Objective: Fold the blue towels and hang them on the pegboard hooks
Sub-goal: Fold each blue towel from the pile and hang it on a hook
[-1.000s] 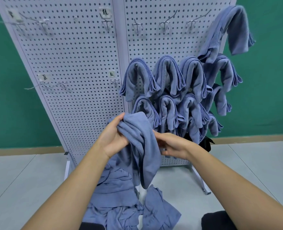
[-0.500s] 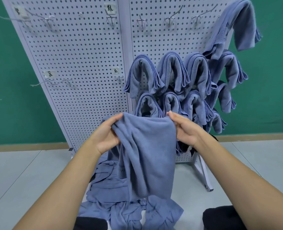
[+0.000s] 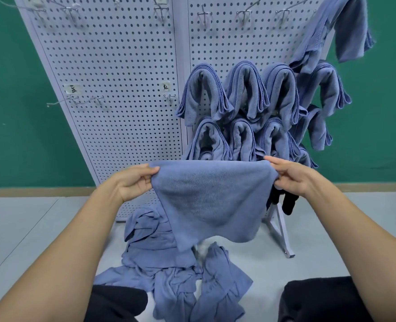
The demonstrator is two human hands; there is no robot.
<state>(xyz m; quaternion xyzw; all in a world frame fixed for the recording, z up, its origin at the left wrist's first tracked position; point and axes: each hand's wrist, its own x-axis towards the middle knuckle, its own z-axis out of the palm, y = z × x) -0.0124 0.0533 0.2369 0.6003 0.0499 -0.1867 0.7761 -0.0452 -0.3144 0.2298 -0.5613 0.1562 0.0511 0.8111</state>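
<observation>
A blue towel (image 3: 211,201) hangs spread flat in front of me, its top edge stretched level. My left hand (image 3: 134,182) pinches the towel's top left corner and my right hand (image 3: 292,176) pinches the top right corner. Behind it stands the white pegboard (image 3: 122,66). Several folded blue towels (image 3: 245,89) hang on hooks in two rows on its right panel. One unfolded towel (image 3: 345,26) drapes over the board's top right corner. A pile of loose blue towels (image 3: 169,263) lies on the floor below my hands.
Bare metal hooks (image 3: 243,13) run along the top of the pegboard, and more hooks (image 3: 85,101) stick out at mid-height on the left panel. The board's metal foot (image 3: 283,231) stands on the grey floor at right. My dark-clothed knees (image 3: 317,298) sit at the bottom edge. A green wall is behind.
My hands have pulled apart, spreading the bunched towel out flat between them. The right hand moved from the towel's middle to its right corner, and the towel was lifted slightly.
</observation>
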